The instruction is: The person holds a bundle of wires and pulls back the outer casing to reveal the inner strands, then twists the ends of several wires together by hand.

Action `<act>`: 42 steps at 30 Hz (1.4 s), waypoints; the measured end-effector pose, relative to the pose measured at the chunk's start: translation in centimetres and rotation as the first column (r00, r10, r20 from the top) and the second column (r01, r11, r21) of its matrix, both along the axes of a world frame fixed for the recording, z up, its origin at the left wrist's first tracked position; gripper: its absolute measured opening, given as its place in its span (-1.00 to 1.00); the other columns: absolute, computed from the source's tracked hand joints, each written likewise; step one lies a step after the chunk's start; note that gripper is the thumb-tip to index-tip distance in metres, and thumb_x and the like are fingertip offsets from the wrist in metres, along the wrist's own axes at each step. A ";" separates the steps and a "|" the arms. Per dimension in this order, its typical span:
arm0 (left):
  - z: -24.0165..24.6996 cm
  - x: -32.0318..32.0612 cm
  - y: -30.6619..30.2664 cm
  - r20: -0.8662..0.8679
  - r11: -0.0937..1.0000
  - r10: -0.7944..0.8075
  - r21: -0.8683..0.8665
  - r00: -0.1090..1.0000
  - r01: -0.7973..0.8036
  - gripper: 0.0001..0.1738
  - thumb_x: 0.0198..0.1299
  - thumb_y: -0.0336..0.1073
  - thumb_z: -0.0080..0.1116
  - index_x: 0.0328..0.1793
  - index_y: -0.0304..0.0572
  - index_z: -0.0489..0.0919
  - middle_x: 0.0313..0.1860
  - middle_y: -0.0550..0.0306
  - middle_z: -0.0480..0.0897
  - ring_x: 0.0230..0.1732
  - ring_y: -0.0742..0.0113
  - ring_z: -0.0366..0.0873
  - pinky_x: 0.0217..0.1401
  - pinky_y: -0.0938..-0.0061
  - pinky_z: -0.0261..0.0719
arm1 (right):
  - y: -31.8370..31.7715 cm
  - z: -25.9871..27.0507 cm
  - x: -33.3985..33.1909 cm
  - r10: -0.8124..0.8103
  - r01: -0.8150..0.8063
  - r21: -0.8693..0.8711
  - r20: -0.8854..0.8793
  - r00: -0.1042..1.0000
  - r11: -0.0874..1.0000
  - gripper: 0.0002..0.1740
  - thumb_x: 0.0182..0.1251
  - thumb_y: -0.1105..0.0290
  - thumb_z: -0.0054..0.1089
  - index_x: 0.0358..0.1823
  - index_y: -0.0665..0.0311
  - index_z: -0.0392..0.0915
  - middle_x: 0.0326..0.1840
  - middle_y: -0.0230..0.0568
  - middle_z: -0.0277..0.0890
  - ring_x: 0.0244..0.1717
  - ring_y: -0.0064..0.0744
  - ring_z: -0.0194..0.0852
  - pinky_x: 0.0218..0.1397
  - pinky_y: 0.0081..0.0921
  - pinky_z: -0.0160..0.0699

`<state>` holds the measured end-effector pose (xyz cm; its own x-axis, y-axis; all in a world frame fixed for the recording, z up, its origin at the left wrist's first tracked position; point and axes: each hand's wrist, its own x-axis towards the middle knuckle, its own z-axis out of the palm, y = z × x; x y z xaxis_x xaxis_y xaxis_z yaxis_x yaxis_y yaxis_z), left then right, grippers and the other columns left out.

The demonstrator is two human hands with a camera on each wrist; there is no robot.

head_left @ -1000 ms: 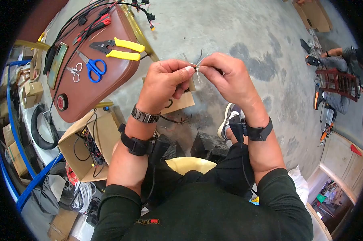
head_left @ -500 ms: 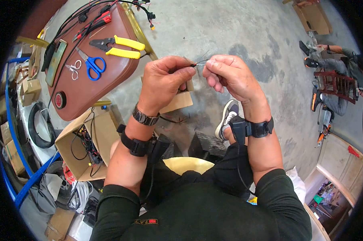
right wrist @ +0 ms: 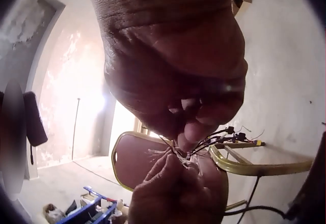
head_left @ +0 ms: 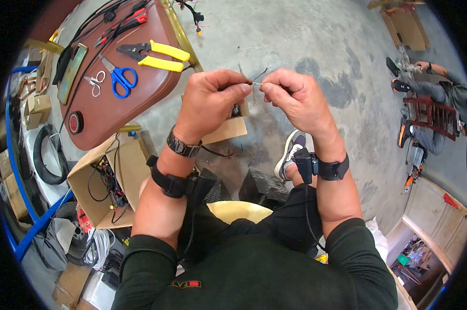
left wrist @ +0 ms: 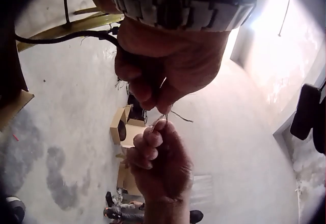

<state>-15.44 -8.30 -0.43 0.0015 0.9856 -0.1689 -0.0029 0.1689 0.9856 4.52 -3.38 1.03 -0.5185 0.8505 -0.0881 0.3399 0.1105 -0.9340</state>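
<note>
My left hand (head_left: 207, 106) pinches the stripped end of a dark cable between thumb and forefinger. Thin wires fan out there, and a dark wire (head_left: 263, 73) sticks up from the bunch. Just to the right, my right hand (head_left: 298, 98) pinches a pale thin wire (head_left: 257, 83) that spans the small gap between both sets of fingertips. A loose wire (left wrist: 182, 117) also juts sideways from the fingertips in the left wrist view. In that view the black cable (left wrist: 76, 34) runs up to the left hand. The right hand's fingertips are largely shadowed in its own wrist view.
A brown chair seat (head_left: 156, 90) at left bears yellow-handled wire strippers (head_left: 163, 63), blue scissors (head_left: 123, 82), small white scissors (head_left: 95, 83), a phone (head_left: 72, 72) and a tape roll (head_left: 75, 122). Below stands a carton (head_left: 83, 181) of cables. Another person's legs (head_left: 434, 93) show at right.
The right hand drew away from the left along a thin wire, its fingers loosening, then moved slightly back and curled in. The left hand keeps its pinch. The head view shifted a little.
</note>
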 end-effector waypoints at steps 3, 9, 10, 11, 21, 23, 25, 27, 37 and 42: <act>0.2 -0.3 0.0 0.040 0.996 -0.017 -0.089 0.999 0.020 -0.85 0.25 -0.41 0.27 -0.13 -0.36 0.70 -0.52 0.22 0.64 -0.69 0.65 0.38 -0.68 0.70 0.28 | -0.1 0.3 -0.2 0.010 -0.040 0.254 0.119 0.993 0.966 -0.89 0.27 0.42 0.27 -0.27 0.31 0.65 -0.43 -0.15 0.61 -0.44 -0.27 0.58 -0.35 -0.42 0.52; 0.4 -0.9 0.2 0.250 0.957 -0.013 -0.278 0.968 0.085 -0.85 0.30 -0.38 0.23 -0.12 -0.32 0.69 -0.53 0.21 0.62 -0.72 0.62 0.35 -0.70 0.68 0.25 | 0.1 -0.7 -0.6 0.001 -0.073 0.581 0.124 0.992 0.811 -0.89 0.24 0.43 0.29 -0.25 0.30 0.64 -0.40 -0.11 0.61 -0.43 -0.16 0.60 -0.36 -0.38 0.54; 0.3 -0.9 0.2 0.260 0.962 -0.004 -0.263 0.966 0.075 -0.85 0.30 -0.39 0.23 -0.12 -0.32 0.69 -0.53 0.21 0.63 -0.71 0.62 0.37 -0.69 0.69 0.27 | -0.1 -1.0 -0.8 -0.026 -0.004 0.515 0.052 0.998 0.857 -0.88 0.28 0.40 0.28 -0.25 0.31 0.63 -0.42 -0.14 0.62 -0.44 -0.21 0.60 -0.38 -0.40 0.53; 0.3 -0.9 0.3 0.271 0.967 0.004 -0.247 0.962 0.065 -0.86 0.30 -0.39 0.24 -0.12 -0.32 0.69 -0.52 0.21 0.63 -0.70 0.61 0.39 -0.69 0.69 0.28 | -0.2 -1.2 -0.9 -0.059 0.061 0.441 -0.018 0.998 0.895 -0.87 0.32 0.38 0.26 -0.25 0.31 0.63 -0.43 -0.17 0.63 -0.45 -0.27 0.60 -0.39 -0.42 0.53; -0.6 -0.4 0.2 0.173 0.995 0.034 -0.100 0.984 -0.017 -0.86 0.24 -0.46 0.30 -0.11 -0.36 0.68 -0.45 0.19 0.66 -0.58 0.58 0.50 -0.55 0.68 0.44 | 1.2 -0.6 0.5 -0.161 0.040 -0.563 -0.166 0.973 0.825 -0.39 0.57 -0.08 -0.09 -0.37 0.31 0.64 -0.58 -0.32 0.56 -0.64 -0.62 0.43 -0.57 -0.68 0.36; -0.9 -0.3 0.1 0.171 0.998 0.040 -0.055 0.984 -0.031 -0.86 0.20 -0.44 0.33 -0.14 -0.33 0.70 -0.46 0.24 0.66 -0.60 0.63 0.47 -0.58 0.68 0.41 | 1.2 -0.7 0.5 -0.155 0.016 -0.607 -0.176 0.972 0.795 -0.43 0.55 -0.04 -0.04 -0.38 0.31 0.64 -0.61 -0.35 0.54 -0.68 -0.64 0.39 -0.59 -0.69 0.34; -1.0 -0.3 0.2 0.164 0.999 0.044 -0.019 0.985 -0.041 -0.86 0.18 -0.43 0.35 -0.15 -0.32 0.71 -0.46 0.27 0.66 -0.61 0.65 0.46 -0.60 0.69 0.39 | 1.2 -0.7 0.6 -0.155 -0.001 -0.613 -0.202 0.967 0.790 -0.51 0.52 0.02 0.04 -0.38 0.31 0.64 -0.61 -0.37 0.53 -0.67 -0.65 0.39 -0.59 -0.69 0.34; -1.0 -0.2 0.1 0.154 0.999 0.043 0.007 0.987 -0.045 -0.86 0.18 -0.44 0.35 -0.16 -0.32 0.71 -0.46 0.27 0.67 -0.61 0.65 0.45 -0.60 0.68 0.39 | 1.2 -0.7 0.6 -0.161 -0.003 -0.614 -0.212 0.964 0.789 -0.58 0.49 0.09 0.10 -0.37 0.29 0.64 -0.60 -0.40 0.53 -0.64 -0.66 0.39 -0.57 -0.69 0.34; -0.2 -0.8 0.3 0.084 0.998 -0.012 -0.061 0.996 0.017 -0.85 0.26 -0.42 0.27 -0.11 -0.36 0.69 -0.48 0.21 0.65 -0.61 0.60 0.47 -0.60 0.70 0.40 | 0.1 -0.6 -0.1 -0.054 0.053 -0.025 -0.058 0.997 0.998 -0.82 0.40 0.35 0.21 -0.35 0.29 0.60 -0.54 -0.39 0.51 -0.52 -0.56 0.48 -0.46 -0.52 0.42; 0.6 -1.4 0.6 0.141 0.963 -0.047 -0.257 0.989 0.083 -0.83 0.30 -0.35 0.25 -0.11 -0.33 0.69 -0.52 0.22 0.64 -0.68 0.63 0.39 -0.67 0.70 0.28 | 0.3 -0.8 -0.4 -0.030 -0.101 0.630 0.193 0.981 0.770 -0.90 0.23 0.44 0.33 -0.31 0.30 0.61 -0.48 -0.16 0.54 -0.51 -0.17 0.52 -0.41 -0.38 0.48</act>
